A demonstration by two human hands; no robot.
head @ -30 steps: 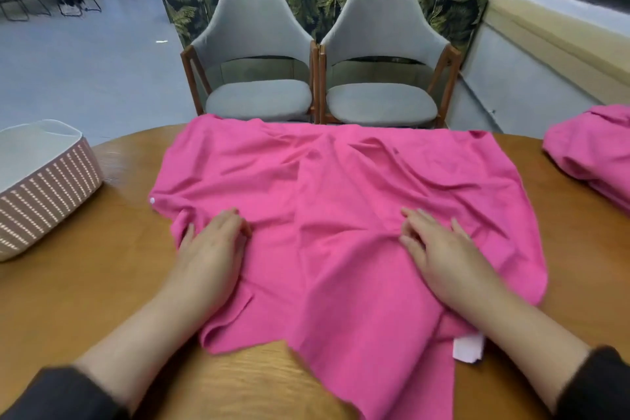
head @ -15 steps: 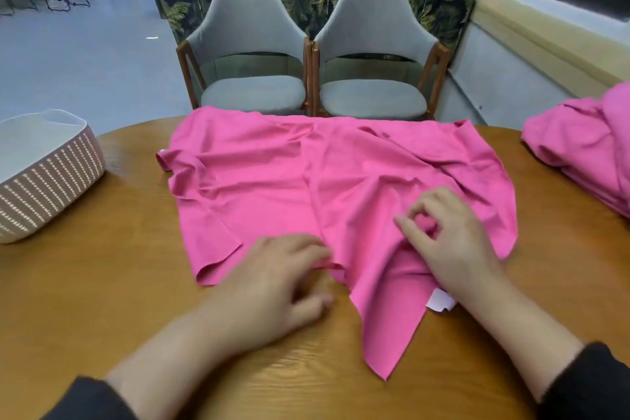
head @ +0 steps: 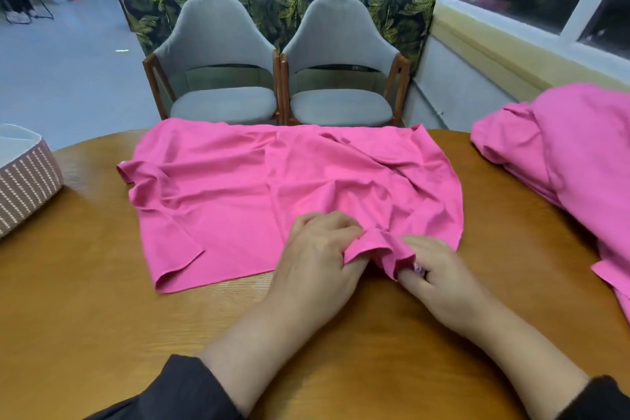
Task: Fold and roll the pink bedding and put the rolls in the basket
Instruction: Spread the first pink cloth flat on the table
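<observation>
Because the pink sheet [head: 272, 194] on the round table [head: 85, 300] looks thin, soft and floppy, I think it weighs little and will sag, so it is best held by its edge or corners, and the left hand [head: 315, 261] and right hand [head: 439, 278] both pinch the bunched edge nearest the person. Counting from the head view, I see one spread sheet, one pink pile [head: 559, 153] to its right, one basket [head: 27, 181] to its left and two grey chairs [head: 218, 78] behind it.
</observation>
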